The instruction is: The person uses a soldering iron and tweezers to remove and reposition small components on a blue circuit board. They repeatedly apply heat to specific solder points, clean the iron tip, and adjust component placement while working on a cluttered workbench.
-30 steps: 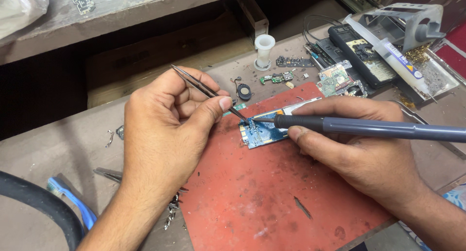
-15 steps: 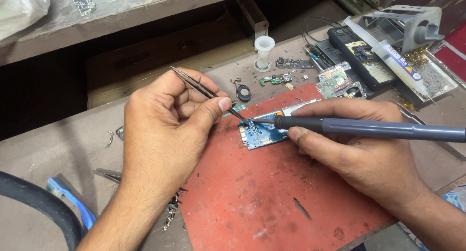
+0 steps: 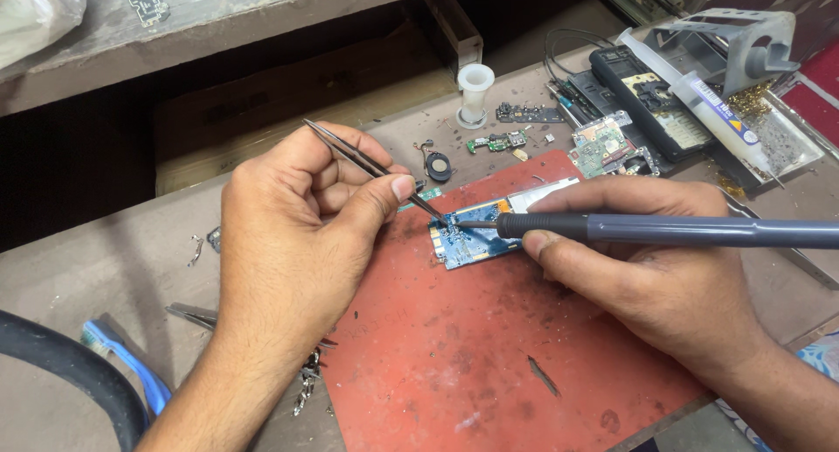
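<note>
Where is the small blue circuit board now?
The blue circuit board lies on the red mat's upper edge, between the left hand and right hand.

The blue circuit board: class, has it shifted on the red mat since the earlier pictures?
No. The blue circuit board lies at the same spot near the red mat's upper edge, below the white spool.

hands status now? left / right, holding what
Left hand: closed on thin metal tweezers, tips at the blue circuit board.
Right hand: closed on the grey soldering iron, tip on the same board.
</note>
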